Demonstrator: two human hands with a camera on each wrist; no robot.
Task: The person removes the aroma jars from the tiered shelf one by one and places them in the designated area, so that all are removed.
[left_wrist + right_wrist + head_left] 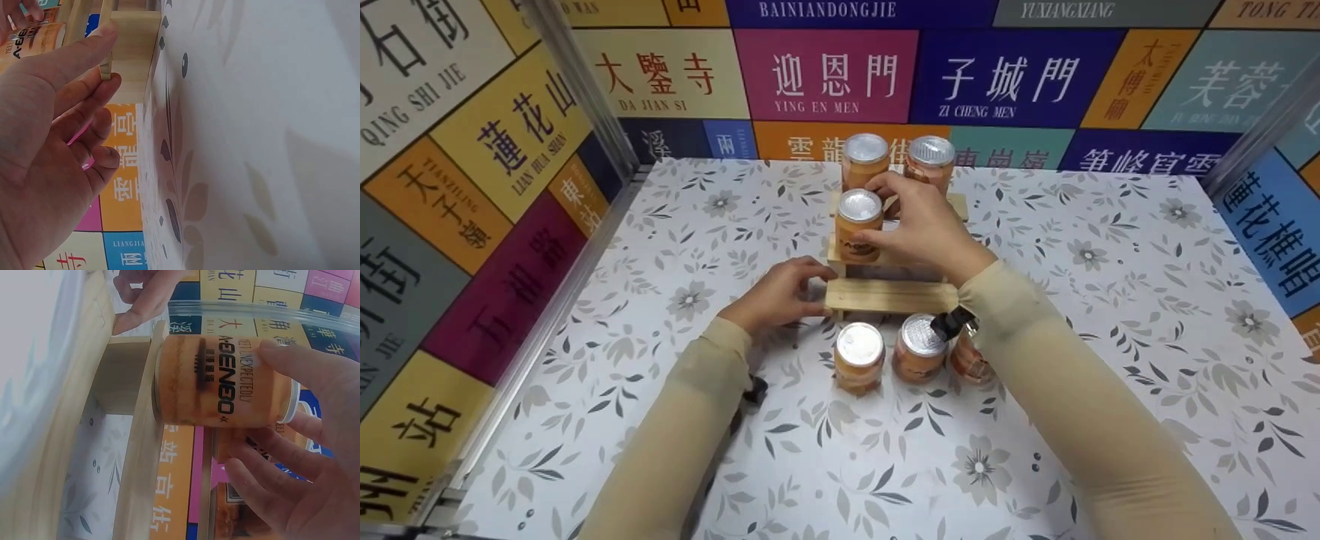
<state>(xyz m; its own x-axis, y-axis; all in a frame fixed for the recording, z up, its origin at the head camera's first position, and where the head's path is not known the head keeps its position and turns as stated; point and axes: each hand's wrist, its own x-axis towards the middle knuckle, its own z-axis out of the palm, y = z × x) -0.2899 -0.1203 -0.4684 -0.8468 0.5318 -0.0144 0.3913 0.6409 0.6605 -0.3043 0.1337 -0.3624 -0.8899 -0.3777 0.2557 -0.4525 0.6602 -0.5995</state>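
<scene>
My right hand (926, 225) holds an orange can (858, 240) with a silver lid, thumb on its near side and fingers behind. That can stands upright at the left of the middle step of a wooden tiered stand (892, 297). In the right wrist view the can (225, 379) shows black lettering, its base at the step board (138, 484). My left hand (781, 292) pinches the left end of the lowest step; the left wrist view shows the thumb (84, 53) on the board's edge. Two more cans, a left one (865, 154) and a right one (931, 157), stand on the top step.
In front of the stand are a left can (859, 360), a middle can (920, 352) and a right can (973, 361) partly hidden by my right sleeve. A floral cloth (690, 300) covers the table. Panels with lettering (825, 75) rise behind and at both sides.
</scene>
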